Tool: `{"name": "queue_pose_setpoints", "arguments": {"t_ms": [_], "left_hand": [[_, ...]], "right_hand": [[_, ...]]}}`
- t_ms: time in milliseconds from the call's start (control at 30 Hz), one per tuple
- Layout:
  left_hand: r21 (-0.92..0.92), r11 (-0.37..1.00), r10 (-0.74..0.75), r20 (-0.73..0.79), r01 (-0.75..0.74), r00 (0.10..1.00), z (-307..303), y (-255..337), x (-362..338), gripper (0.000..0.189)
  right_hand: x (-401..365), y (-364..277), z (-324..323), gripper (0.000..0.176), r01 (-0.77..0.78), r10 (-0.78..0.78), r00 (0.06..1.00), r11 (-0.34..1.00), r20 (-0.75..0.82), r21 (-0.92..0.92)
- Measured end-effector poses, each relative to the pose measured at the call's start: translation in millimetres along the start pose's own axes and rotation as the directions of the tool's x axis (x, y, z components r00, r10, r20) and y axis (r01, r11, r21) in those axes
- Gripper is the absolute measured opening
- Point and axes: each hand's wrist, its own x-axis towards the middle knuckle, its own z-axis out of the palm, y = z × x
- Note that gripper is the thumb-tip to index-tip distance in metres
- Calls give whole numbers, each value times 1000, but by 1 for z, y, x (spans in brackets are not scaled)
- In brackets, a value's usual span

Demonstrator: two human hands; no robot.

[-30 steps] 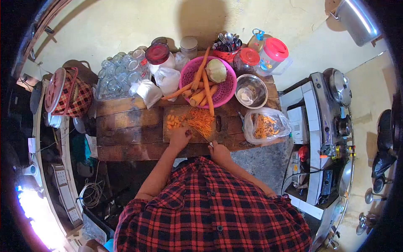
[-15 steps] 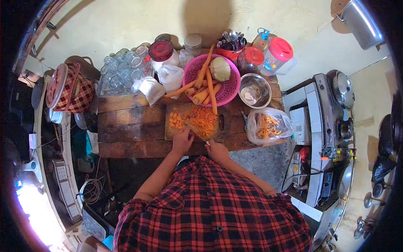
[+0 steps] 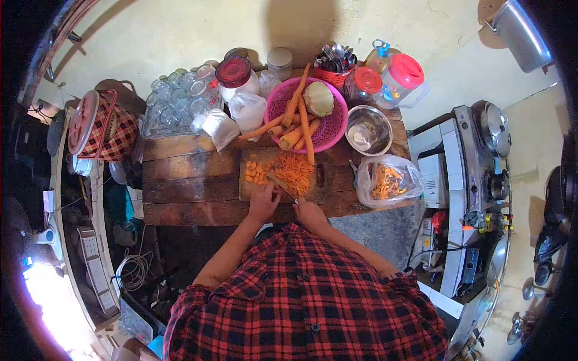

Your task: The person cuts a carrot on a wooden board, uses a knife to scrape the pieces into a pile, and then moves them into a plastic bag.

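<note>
My right hand (image 3: 309, 215) is wrapped round the handle of a knife (image 3: 283, 185), its blade slanting up and left over the cutting board (image 3: 245, 192). Close to the blade, at the board's front edge, my left hand (image 3: 264, 202) has its fingers bent and pressed together. What they hold, if anything, is hidden. Thick carrot pieces (image 3: 256, 172) lie on the board's left, and a pile of thin carrot strips (image 3: 293, 171) covers its middle and right. Behind the board, whole carrots (image 3: 291, 139) and a pale round vegetable (image 3: 318, 99) sit in a pink basket (image 3: 341, 127).
Right of the board are a plastic bag of orange pieces (image 3: 388, 182) and a steel bowl (image 3: 384, 123). Glasses (image 3: 179, 96), white bags (image 3: 220, 129), lidded jars (image 3: 233, 73) and a cutlery basket (image 3: 332, 77) line the table's back. A stove (image 3: 466, 135) stands at the right.
The knife blade has shifted slightly, and my left hand has moved a little beside it. The whole view has shifted slightly. Both hands keep their grips.
</note>
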Motion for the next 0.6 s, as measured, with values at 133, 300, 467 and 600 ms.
{"name": "queue_pose_setpoints", "arguments": {"t_ms": [133, 300, 467, 600], "left_hand": [[19, 1000, -19, 41, 18, 999, 9, -10, -6, 26], [61, 998, -29, 8, 28, 1000, 5, -2, -4, 28], [81, 997, -11, 12, 10, 1000, 1, 1, -2, 24], [48, 999, -25, 0, 25, 1000, 3, 1, -3, 23]], "right_hand": [[-11, -7, -13, 30, -50, 51, 997, 999, 60, -15], [-3, -6, -2, 31, -51, 55, 996, 997, 65, -52], [0, -12, -7, 33, -47, 50, 997, 997, 59, -56], [-10, -8, -10, 32, -33, 34, 999, 999, 40, -18]]}}
